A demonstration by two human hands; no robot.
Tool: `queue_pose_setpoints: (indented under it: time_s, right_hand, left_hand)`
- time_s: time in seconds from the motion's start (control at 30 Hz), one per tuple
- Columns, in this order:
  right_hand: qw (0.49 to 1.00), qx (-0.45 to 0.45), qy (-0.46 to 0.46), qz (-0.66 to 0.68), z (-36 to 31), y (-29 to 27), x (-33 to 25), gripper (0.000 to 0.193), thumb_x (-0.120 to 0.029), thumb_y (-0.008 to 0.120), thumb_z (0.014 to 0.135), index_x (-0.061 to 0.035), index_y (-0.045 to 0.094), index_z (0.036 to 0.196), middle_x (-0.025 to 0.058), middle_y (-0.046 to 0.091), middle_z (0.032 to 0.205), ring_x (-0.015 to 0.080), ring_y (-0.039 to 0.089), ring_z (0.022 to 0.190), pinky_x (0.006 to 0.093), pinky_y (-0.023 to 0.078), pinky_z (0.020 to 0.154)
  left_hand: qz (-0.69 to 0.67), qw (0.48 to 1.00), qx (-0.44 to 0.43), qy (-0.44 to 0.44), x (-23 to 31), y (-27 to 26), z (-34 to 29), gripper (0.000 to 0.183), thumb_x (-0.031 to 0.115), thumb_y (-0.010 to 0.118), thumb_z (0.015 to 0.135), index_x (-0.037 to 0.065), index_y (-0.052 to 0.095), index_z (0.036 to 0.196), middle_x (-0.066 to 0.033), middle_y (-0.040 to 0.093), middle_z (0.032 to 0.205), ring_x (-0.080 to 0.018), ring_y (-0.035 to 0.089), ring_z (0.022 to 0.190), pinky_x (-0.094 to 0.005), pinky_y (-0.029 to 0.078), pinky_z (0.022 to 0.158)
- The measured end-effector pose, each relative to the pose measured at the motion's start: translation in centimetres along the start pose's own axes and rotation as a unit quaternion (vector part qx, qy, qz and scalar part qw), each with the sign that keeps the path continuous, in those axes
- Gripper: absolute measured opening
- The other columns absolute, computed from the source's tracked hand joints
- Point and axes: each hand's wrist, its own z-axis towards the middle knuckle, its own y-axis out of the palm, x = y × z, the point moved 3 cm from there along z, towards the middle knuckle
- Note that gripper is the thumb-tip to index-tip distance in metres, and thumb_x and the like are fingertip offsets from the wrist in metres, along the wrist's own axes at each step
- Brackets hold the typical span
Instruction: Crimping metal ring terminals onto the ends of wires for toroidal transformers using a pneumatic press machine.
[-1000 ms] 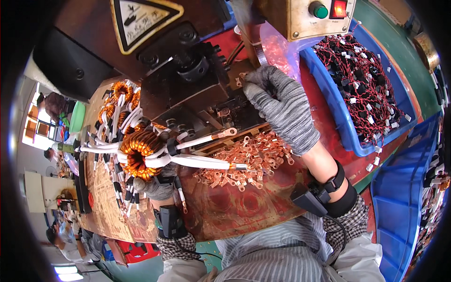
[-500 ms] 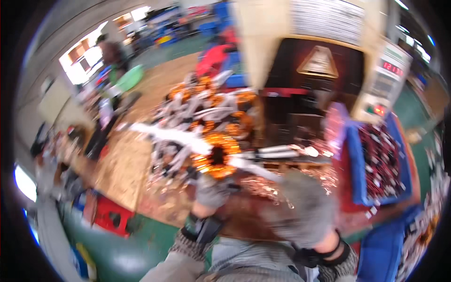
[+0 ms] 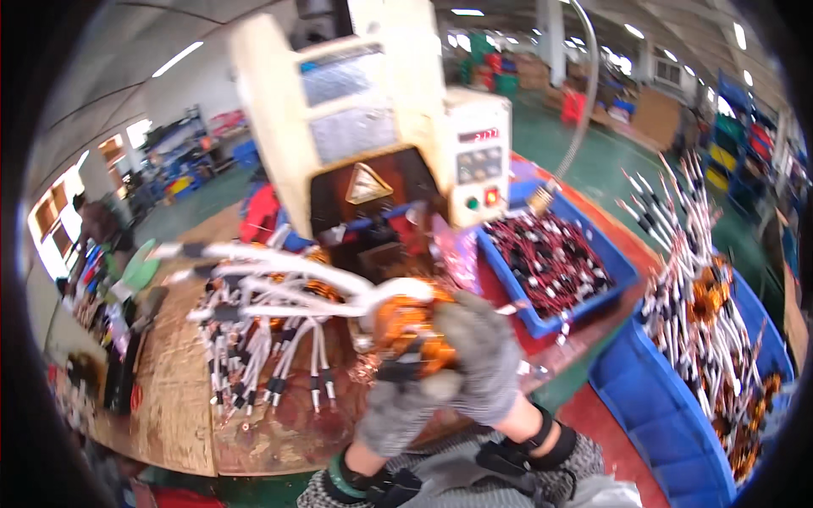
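Both my hands wear grey knit gloves and are closed on a copper wire coil (image 3: pixel 413 326) in front of the machine. My left hand (image 3: pixel 396 416) grips it from below, and my right hand (image 3: pixel 487 356) wraps its right side. Thick white sleeved leads (image 3: pixel 292 264) run from the coil out to the left, with dark bands near their ends. The fingers partly cover the coil, and some blur hides its detail. Beneath those leads, more coils with white leads (image 3: pixel 254 360) lie piled on the wooden table.
A cream machine (image 3: pixel 364 110) with a dark guard stands behind my hands, its control box (image 3: pixel 478 161) at the right. A blue tray (image 3: pixel 542 326) holds small dark red parts. Lower right, a blue bin (image 3: pixel 669 432) is full of coils with upright leads.
The view has swung to the right, bringing the blue bin further in. My hands, apart before, now meet at the coil. Its leads now all point left.
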Motion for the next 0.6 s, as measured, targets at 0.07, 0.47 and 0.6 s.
queue_pose_setpoints:
  time_s: [0.07,0.47,0.6]
  right_hand:
    - [0.993,0.093,0.043,0.059,-0.7,-1.2,0.1,0.061,-0.038,0.073,0.064,-0.0024,0.051,0.109,0.0142,0.054,0.108,0.0338,0.052,0.1,0.0392,0.043,0.084]
    - [0.851,0.327,0.287,0.295,-2.6,-6.9,3.7,0.069,-0.009,0.077,0.061,0.0027,0.04,0.119,0.009,0.051,0.11,0.0157,0.055,0.093,0.0284,0.046,0.08]
    - [0.817,0.344,0.279,0.369,-1.4,-12.5,3.4,0.068,-0.01,0.076,0.065,0.0015,0.04,0.12,0.0077,0.052,0.109,0.015,0.052,0.097,0.0289,0.044,0.085]
  left_hand:
    - [0.107,0.986,-0.092,0.093,0.6,0.5,1.0,0.069,0.018,0.067,0.076,0.004,0.026,0.13,-0.0073,0.044,0.122,-0.0165,0.047,0.109,-0.0318,0.039,0.094]
    - [0.164,0.936,-0.312,0.021,1.0,4.0,1.5,0.078,0.022,0.072,0.071,0.005,0.028,0.133,-0.0141,0.033,0.131,-0.0239,0.045,0.111,-0.0365,0.041,0.09]
    - [0.218,0.939,-0.259,0.056,1.3,-3.0,0.3,0.069,0.031,0.074,0.067,-0.001,0.044,0.121,-0.015,0.035,0.132,-0.0219,0.047,0.111,-0.0339,0.043,0.088]
